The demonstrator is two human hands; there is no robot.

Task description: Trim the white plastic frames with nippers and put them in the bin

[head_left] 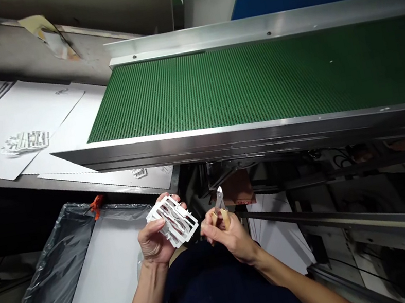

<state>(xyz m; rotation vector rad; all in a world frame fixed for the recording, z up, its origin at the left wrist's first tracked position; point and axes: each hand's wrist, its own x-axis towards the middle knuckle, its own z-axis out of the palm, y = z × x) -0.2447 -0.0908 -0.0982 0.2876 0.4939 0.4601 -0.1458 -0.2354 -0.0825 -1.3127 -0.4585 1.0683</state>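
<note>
A white plastic moulded frame point(171, 221) sits in the person's left hand point(154, 241), seen from the head view. Its long axis tilts from upper left to lower right, and its thin ribs and slots form an open lattice. The left fingers point(174, 201) are closed around it from behind, with the thumb across its face. The right hand point(227, 236) grips a pair of side cutters point(219, 202) with tan handles, their steel tips pointing up and away. The cutters are near the frame but not touching it.

Beyond the hands runs a conveyor with a green dimpled belt point(253, 85) between steel rails. To its left, white paper sheets point(42, 109) lie on a steel surface point(91, 56), with a stack of similar white parts point(24, 142) on them. A small white piece point(139, 172) lies near the surface's front edge. Below that edge is a bin lined with black plastic point(49, 283), with an orange clip point(97, 206) on its rim.
</note>
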